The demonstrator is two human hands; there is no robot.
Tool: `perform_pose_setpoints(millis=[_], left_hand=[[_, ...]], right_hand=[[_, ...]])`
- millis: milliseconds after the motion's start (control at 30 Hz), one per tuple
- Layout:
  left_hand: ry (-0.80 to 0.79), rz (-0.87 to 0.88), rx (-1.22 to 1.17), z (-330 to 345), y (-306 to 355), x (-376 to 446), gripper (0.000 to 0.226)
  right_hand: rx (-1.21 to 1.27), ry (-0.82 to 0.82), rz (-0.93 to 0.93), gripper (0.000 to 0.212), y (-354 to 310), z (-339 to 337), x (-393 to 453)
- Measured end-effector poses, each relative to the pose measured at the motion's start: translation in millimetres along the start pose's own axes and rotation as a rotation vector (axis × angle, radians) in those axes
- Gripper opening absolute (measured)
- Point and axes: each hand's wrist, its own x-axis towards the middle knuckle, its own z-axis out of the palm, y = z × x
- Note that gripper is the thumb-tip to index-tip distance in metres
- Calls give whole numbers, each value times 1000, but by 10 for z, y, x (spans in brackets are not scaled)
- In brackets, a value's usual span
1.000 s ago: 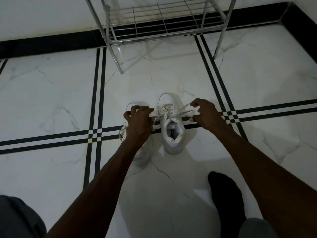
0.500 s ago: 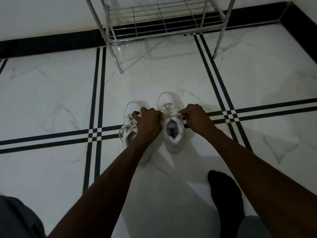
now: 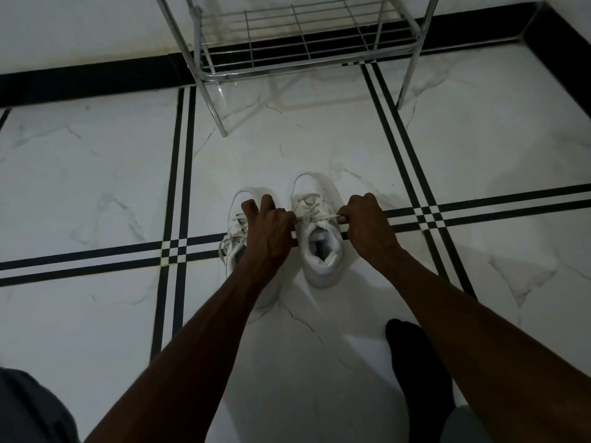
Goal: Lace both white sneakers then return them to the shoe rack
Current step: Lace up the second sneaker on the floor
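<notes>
A home entryway: marble-tiled floor (image 3: 96, 174), wire shoe rack (image 3: 300, 43) against wall.

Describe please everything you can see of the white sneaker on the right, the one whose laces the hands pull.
The white low-top sneaker on the right stands upright on the white marble floor tile, toe toward the chrome wire shoe rack. Its smooth upper looks like leather; its opening shows a white lining and a dark label. The left hand and right hand each grip a flat white lace end, stretched sideways over the tongue.
</notes>
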Motion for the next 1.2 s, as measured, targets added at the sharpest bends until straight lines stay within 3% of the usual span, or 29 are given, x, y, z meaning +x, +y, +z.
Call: perform_pose_setpoints(millis=[100, 233, 367, 467, 533, 633, 667, 800, 933, 1067, 1200], left_hand=[[21, -35, -45, 41, -6, 23, 18], [13, -126, -141, 59, 26, 19, 20], [-4, -145, -261, 53, 7, 17, 22], [101, -123, -292, 73, -129, -65, 22], [178, -183, -340, 46, -224, -148, 29], [184, -394, -475, -12, -400, -320, 47], [171, -461, -514, 15, -488, -378, 52], [22, -581, -771, 77, -781, -666, 79], [-215, -600, -1237, 54, -757, -898, 50], [-181, -564, -1302, 149, -772, -966, 66], [-102, -618, -1250, 199, -756, -961, 58]], right_hand=[[12, 3, 1, 23, 20, 32, 10], [114, 12, 39, 14, 7, 43, 53], [315, -100, 161, 14, -28, -48, 109], [305, -151, 164, 20, 18, -107, 81], [419, -241, 201, 36, 67, -102, 14], [1004, -435, 415, 93, 108, -79, -143], [1079, -476, 437, 103, 113, -62, -185], [964, -482, 345, 91, 20, -12, -223], [821, -457, 321, 83, -89, 51, -138], [714, -418, 286, 86, -207, 141, -123], [681, -377, 255, 82, -345, 254, -155]])
